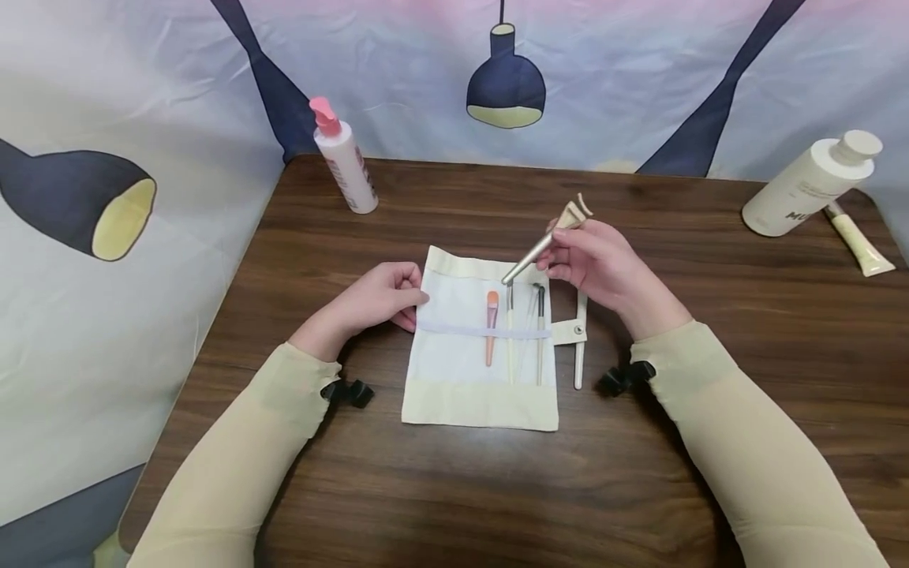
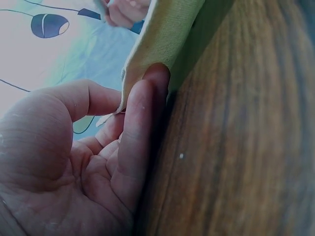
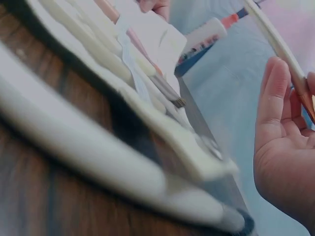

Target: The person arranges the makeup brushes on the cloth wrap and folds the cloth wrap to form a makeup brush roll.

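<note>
A cream fabric brush roll [image 1: 443, 402] lies unfolded on the table, its pale elastic band crossing several slim makeup brushes. One has an orange tip and pinkish handle [image 1: 490, 347]; a dark-tipped brush [image 1: 540, 331] sits toward the right. My left hand [image 1: 383, 296] pinches the roll's left edge between thumb and fingers; the left wrist view shows that edge [image 2: 162, 39] lifted. Over the upper right corner, my right hand [image 1: 592, 260] holds a makeup brush [image 1: 529, 259], handle slanting down to the left. A thin curved pale piece [image 1: 584, 203] shows beside its head.
Right of the roll, a pale brush [image 1: 579, 363] lies by the snap tab [image 1: 568, 332]. A pink-topped pump bottle [image 1: 348, 170] stands at the back left. At the back right are a white bottle [image 1: 795, 189] and a pale yellow tube [image 1: 859, 241]. A printed cloth [image 1: 419, 95] hangs behind.
</note>
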### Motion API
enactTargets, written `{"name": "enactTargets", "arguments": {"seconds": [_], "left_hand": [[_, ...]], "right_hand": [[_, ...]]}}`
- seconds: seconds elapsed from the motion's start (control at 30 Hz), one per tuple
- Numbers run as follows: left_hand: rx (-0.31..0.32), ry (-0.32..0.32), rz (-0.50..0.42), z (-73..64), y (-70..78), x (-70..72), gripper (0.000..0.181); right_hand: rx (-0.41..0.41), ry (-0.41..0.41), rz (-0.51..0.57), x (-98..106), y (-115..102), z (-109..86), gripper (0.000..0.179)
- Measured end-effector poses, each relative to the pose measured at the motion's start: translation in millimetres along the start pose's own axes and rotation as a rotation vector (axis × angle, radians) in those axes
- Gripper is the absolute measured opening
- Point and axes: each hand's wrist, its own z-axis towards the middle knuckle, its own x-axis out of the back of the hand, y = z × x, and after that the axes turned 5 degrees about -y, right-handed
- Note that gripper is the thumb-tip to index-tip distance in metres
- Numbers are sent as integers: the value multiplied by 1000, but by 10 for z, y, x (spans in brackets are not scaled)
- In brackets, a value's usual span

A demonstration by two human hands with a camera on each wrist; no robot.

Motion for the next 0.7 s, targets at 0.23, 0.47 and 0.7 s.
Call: {"name": "enactTargets", "arguments": {"seconds": [0.23,0.47,0.7], "left_hand": [[4,-11,2,1,-5,-11,14],[-8,-19,-11,8,-9,4,14],[-12,-15,-6,3,-27,28,13]], "right_hand": [[-206,53,-194,-154,82,314,19],[-306,42,-403,-299,199,544,24],[-366,43,-565,-364,283,641,24]]}}
